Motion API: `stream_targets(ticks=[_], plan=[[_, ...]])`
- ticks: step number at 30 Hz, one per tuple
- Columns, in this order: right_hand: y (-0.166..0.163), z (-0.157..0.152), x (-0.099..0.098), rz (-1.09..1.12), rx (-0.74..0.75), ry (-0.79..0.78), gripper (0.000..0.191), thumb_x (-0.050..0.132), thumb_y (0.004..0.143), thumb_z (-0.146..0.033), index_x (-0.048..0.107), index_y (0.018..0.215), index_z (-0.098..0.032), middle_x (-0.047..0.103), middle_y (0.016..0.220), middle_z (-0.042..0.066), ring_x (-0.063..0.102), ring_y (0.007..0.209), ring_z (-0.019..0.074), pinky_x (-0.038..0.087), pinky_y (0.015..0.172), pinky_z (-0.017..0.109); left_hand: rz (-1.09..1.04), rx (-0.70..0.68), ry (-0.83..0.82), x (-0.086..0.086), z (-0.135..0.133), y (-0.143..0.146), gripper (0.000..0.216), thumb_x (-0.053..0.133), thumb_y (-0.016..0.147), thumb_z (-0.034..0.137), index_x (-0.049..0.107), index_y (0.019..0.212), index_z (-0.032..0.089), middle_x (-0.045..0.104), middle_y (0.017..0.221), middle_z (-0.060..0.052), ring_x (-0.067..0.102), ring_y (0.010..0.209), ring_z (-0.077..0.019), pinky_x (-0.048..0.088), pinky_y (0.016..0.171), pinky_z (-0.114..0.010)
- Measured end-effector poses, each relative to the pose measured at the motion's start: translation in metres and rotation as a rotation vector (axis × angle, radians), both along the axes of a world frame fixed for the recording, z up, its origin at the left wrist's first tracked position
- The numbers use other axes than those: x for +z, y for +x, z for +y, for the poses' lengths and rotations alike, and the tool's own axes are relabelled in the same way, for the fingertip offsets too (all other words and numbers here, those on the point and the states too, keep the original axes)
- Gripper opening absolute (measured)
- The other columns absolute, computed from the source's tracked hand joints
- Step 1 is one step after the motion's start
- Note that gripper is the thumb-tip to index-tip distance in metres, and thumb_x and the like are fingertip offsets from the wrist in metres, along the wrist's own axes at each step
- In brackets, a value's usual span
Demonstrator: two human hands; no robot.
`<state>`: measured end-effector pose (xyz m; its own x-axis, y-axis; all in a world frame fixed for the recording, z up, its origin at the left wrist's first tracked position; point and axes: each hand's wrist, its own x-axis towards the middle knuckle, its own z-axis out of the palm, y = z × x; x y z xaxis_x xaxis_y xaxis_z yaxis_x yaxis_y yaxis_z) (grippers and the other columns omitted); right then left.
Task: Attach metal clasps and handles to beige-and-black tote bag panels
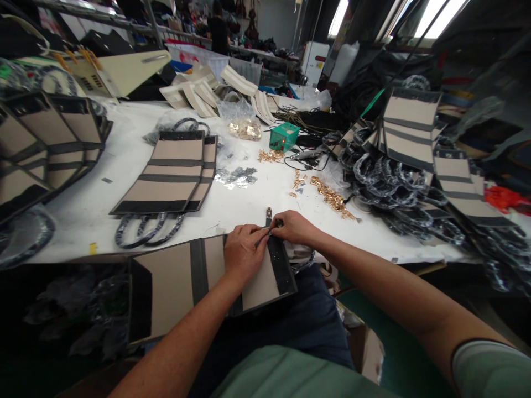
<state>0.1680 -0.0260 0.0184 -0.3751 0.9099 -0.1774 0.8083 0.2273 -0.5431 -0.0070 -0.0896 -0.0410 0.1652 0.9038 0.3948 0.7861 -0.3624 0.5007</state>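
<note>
A beige bag panel (168, 284) with dark strips lies across my lap and against the table's front edge. My left hand (245, 251) is on its upper edge, fingers closed on the panel near the dark end strip (279, 265). Right beside it, my right hand (292, 226) is closed in a pinch, its fingertips almost meeting the left ones. What the right fingers hold is small and dark, and I cannot make it out. A short dark tab with a gold-coloured metal fitting (269, 213) sticks out beyond the fingertips onto the table.
Two beige panels with wrapped handles (166, 171) lie left of centre on the white table (244, 202). More panels stack at far left (78, 119) and right (410, 110). Gold-coloured metal pieces (332, 196) are scattered near a green box (284, 136). A person (218, 30) stands far back.
</note>
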Motion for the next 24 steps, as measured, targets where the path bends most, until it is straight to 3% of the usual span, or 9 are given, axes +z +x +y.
stream_targets(ticks=[3,10,24], plan=[[0.003,0.0,-0.002,0.045,-0.011,-0.016,0.016,0.067,0.075,-0.019,0.079,0.086,-0.018,0.072,0.076,0.001,0.062,0.072,0.0139,0.043,0.066,0.022,0.022,0.022,-0.008,0.0,0.002,0.002,0.024,0.058,0.097,0.035,0.077,0.11,0.03,0.072,0.106,-0.004,0.058,0.1,-0.0256,0.044,0.087,-0.042],[0.015,0.004,-0.003,0.242,-0.16,-0.344,0.02,0.063,0.074,-0.02,0.076,0.088,-0.015,0.059,0.052,-0.004,0.053,0.048,0.0108,0.04,0.048,0.02,0.042,0.04,-0.008,0.001,0.004,0.005,0.017,0.062,0.094,0.035,0.078,0.098,0.031,0.072,0.104,-0.003,0.057,0.099,-0.0257,0.041,0.085,-0.043],[0.014,0.004,-0.006,0.154,-0.103,-0.257,0.02,0.061,0.076,-0.026,0.075,0.086,-0.015,0.061,0.058,-0.002,0.054,0.053,0.0108,0.038,0.049,0.021,0.028,0.029,-0.012,0.002,0.007,0.004,0.016,0.065,0.092,0.034,0.077,0.101,0.031,0.072,0.106,-0.003,0.057,0.101,-0.0265,0.04,0.084,-0.044]])
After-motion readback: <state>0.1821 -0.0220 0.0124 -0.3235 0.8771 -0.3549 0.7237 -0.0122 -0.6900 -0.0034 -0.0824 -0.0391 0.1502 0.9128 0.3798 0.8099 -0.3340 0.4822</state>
